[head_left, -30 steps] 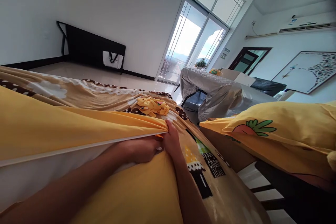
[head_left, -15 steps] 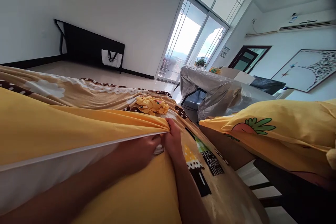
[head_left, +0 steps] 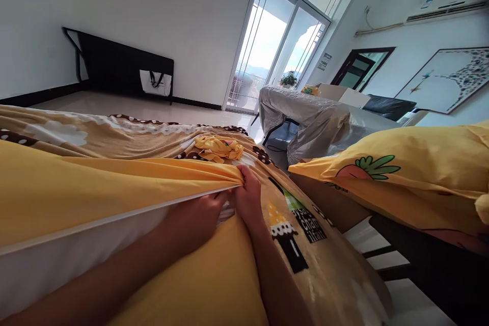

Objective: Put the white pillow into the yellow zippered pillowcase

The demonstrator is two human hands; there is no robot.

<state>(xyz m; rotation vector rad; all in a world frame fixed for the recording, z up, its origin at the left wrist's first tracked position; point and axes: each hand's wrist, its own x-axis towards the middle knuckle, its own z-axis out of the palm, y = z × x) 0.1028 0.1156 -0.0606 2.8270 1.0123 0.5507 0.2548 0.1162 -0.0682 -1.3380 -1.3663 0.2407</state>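
Pillowcase (head_left: 95,188): yellow, spread across the bed at the left, its open end reaching both hands.
Left hand (head_left: 198,219): inside the opening, curled against the white pillow (head_left: 49,265).
Right hand (head_left: 248,196): pinching the pillowcase's corner edge.
Blanket (head_left: 305,244): patterned, under both.

The yellow cover (head_left: 95,188) is matt woven cloth, smooth and pulled taut, with a white edge strip — the white filling (head_left: 46,265) inside looks soft and matt. The tan printed blanket (head_left: 126,137) has a slightly fuzzy, fleecy surface. The floor (head_left: 153,112) is glossy tile. A silvery sheet (head_left: 317,122) over furniture is shiny, crinkled plastic — the pillow (head_left: 412,173) is matt cotton-like cloth.
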